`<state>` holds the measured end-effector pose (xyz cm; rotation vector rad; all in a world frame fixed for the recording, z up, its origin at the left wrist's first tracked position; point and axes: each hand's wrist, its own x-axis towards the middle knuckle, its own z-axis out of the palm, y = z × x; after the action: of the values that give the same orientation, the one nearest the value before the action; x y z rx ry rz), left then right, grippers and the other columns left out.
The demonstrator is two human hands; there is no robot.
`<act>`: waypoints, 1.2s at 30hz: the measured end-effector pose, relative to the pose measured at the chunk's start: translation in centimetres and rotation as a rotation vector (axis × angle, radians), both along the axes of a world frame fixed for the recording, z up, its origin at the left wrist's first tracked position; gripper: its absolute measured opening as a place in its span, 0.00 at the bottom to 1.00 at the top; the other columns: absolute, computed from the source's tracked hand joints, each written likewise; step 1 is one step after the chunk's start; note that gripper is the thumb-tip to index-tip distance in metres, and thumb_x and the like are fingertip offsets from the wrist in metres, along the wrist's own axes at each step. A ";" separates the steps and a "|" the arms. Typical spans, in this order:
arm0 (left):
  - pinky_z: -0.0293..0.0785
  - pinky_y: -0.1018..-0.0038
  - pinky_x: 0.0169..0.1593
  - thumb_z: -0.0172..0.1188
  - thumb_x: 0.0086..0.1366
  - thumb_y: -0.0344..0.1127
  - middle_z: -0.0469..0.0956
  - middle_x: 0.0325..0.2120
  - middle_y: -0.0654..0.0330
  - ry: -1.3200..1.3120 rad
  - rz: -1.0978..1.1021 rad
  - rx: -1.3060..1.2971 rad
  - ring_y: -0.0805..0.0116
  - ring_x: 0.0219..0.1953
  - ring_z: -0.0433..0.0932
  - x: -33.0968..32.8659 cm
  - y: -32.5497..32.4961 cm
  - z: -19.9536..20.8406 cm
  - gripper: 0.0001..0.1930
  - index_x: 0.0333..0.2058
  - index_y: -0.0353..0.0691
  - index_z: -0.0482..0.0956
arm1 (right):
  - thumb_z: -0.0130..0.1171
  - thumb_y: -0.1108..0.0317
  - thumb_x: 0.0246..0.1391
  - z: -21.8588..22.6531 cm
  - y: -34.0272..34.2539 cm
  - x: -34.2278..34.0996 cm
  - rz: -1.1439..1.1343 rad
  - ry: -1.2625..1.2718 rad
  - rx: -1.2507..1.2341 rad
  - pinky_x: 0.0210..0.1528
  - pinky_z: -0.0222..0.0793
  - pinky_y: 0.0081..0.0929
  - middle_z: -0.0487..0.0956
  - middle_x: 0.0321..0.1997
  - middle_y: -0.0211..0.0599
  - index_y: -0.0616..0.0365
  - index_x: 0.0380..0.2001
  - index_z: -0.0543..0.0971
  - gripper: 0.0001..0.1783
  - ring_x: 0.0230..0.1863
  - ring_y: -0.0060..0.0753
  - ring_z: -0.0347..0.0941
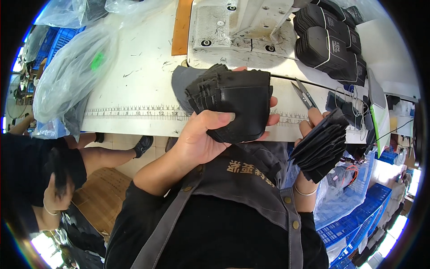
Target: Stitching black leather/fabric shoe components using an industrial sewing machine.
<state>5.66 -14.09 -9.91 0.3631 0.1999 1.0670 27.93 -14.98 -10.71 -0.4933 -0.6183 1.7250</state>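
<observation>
My left hand [197, 136] is wrapped round a stack of flat black pieces [244, 107] with rounded corners, its thumb pressed across the front. The pieces fan out unevenly at the stack's upper left, and their edges look frayed. A second, fanned bundle of black pieces [321, 147] is gripped in my right hand [309, 125], tilted, with fingers showing behind its upper edge. Both bundles are raised in front of the white table's near edge. Behind the left stack, a dark grey curved piece [180, 87] lies on the table. Small scissors [304, 93] rest between the two bundles, beyond my right hand.
A white sewing machine base [210, 38] stands at the back, beside an orange strip [181, 27]. Tied black bundles [320, 47] sit back right. Clear plastic bags [74, 74] cover the table's left. Blue crates [354, 228] stand lower right; another person [58, 193] is at left.
</observation>
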 end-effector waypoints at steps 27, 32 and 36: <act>0.69 0.59 0.48 0.48 0.45 0.31 0.62 0.50 0.49 0.272 0.090 -0.088 0.51 0.50 0.67 -0.1 -0.3 1.1 0.39 0.59 0.44 0.46 | 0.56 0.67 0.46 -2.7 -0.3 2.0 -0.029 -0.016 0.103 0.56 0.56 0.48 0.61 0.54 0.50 0.66 0.54 0.55 0.33 0.53 0.48 0.62; 0.76 0.61 0.39 0.48 0.44 0.33 0.61 0.50 0.47 0.284 0.106 -0.032 0.40 0.43 0.70 -0.2 0.0 0.8 0.39 0.59 0.45 0.47 | 0.43 0.69 0.55 -2.2 -0.2 2.2 -0.075 0.451 -0.018 0.50 0.61 0.53 0.59 0.38 0.36 0.60 0.50 0.62 0.18 0.34 0.34 0.59; 0.76 0.60 0.39 0.49 0.45 0.31 0.61 0.50 0.48 0.221 0.120 -0.021 0.43 0.45 0.70 -0.3 0.0 0.9 0.38 0.59 0.44 0.48 | 0.48 0.70 0.52 -0.5 0.5 0.3 0.042 0.402 0.002 0.44 0.64 0.44 0.59 0.38 0.36 0.59 0.51 0.61 0.22 0.33 0.33 0.59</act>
<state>5.38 -14.07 -9.05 0.4545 0.4338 1.1419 28.28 -14.43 -11.20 -0.1232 -0.3429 1.7973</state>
